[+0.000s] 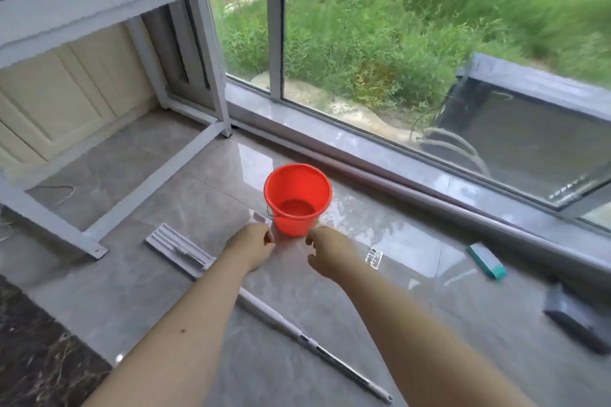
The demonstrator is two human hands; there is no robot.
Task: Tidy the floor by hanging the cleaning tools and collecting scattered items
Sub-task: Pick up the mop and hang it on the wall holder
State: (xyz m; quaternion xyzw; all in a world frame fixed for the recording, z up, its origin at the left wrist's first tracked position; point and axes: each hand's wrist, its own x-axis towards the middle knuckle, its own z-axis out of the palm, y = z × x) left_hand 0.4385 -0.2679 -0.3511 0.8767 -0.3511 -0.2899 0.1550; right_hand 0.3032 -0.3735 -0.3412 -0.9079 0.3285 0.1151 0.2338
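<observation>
Cleaning tools lie scattered on a glossy grey tile floor [139,301] beside a large sliding window [396,43]. At the far left stands a white metal shelf frame [99,3], its foot bars resting on the tiles and a dark mat on its top level. Just right of the frame's front foot, a flat mop [180,249] lies on the floor, its white ribbed head pointing toward the frame and its long pole running under both forearms toward the lower right of the view.

The left hand [253,246] reaches forward with fingers loosely curled and holds nothing; its fingertips are just beside the near left side of a red bucket [297,200]. A small pale scrap sits on the floor close to that hand, too blurred to identify. The bucket stands upright on the tiles near the window track, open and apparently empty, its thin wire handle hanging down on the left side. The right hand [330,254] is likewise unclenched and empty, thumb and fingers spread, close to the bucket's near right side; contact cannot be told.

Further right, a small shiny wrapper [373,256] lies flat on the floor. Beyond it, near the window track, lies a teal and white box [486,261]. At the far right edge rests a dark dustpan-like object [575,320], blurred.
</observation>
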